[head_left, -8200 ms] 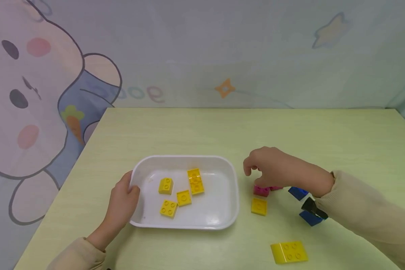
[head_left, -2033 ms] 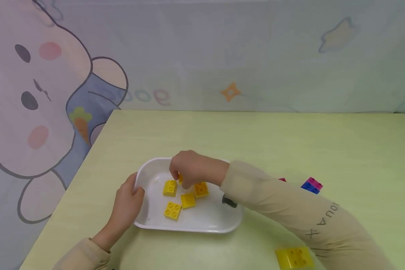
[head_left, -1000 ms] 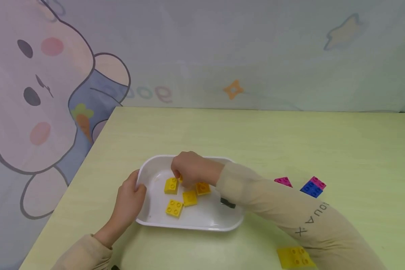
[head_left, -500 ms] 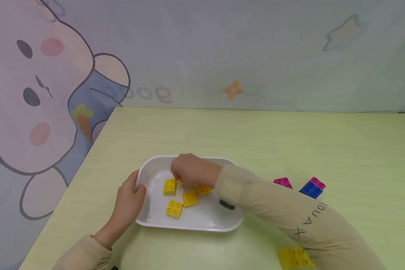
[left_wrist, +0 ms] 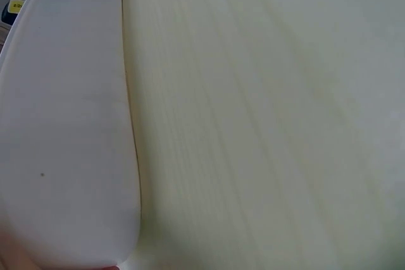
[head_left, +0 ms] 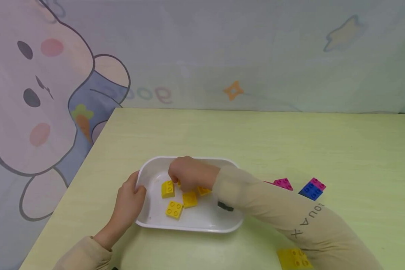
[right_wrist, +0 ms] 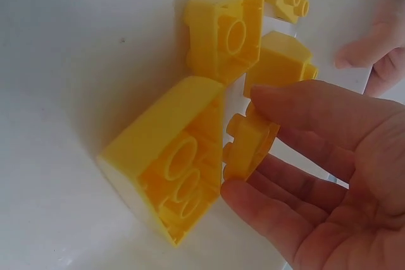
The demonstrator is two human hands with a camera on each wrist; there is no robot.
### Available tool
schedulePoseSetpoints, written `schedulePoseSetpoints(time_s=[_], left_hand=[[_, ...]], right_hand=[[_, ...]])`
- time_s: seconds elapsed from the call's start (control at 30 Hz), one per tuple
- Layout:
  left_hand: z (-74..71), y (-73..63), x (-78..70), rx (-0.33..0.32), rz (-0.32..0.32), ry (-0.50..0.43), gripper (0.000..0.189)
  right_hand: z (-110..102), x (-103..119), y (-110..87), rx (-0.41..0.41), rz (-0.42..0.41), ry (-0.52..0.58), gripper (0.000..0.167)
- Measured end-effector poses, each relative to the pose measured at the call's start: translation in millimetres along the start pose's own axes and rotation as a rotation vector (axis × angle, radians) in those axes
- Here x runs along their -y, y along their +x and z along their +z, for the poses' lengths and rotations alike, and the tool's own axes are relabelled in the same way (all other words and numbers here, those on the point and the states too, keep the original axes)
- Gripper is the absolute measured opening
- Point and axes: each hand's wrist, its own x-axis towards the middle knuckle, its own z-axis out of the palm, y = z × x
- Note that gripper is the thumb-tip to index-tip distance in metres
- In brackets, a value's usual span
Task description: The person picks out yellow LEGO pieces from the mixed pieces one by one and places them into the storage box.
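Note:
My left hand (head_left: 128, 198) grips the left rim of a white plastic tray (head_left: 206, 229). Inside the tray, my right hand (head_left: 189, 173) pinches a small yellow toy brick (right_wrist: 248, 143) between thumb and fingertips, its studs facing a larger upturned yellow brick with a sloped end (right_wrist: 152, 131). An upturned square yellow brick (head_left: 189, 199), a sloped yellow brick (head_left: 168, 189) and a four-stud yellow brick (head_left: 174, 210) lie around the hand. From the head, the pinched brick is mostly covered by the right hand. The left wrist view has the tray's outer wall (left_wrist: 69, 118).
Right of the tray lie a pink brick (head_left: 283, 183) and a blue brick (head_left: 311, 191) with another pink one (head_left: 318, 183) against it. A larger yellow brick (head_left: 293, 258) sits near the front, partly behind the right sleeve (head_left: 290, 210). A printed cloth (head_left: 195, 48) hangs behind the table.
From beside the pink bricks, my right hand has come left into the tray; the yellow brick once near them is gone from there. Lately it shifts slightly left, and the sloped brick with it.

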Motion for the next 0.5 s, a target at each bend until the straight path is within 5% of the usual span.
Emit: schedulePoseSetpoints(time_s=[0.5], left_hand=[[0.1,-0.3,-1.2,0.008,-0.007,-0.007,0.043]], right_hand=[[8.7,-0.4,3.9,-0.015,-0.049,-0.066,0.007]])
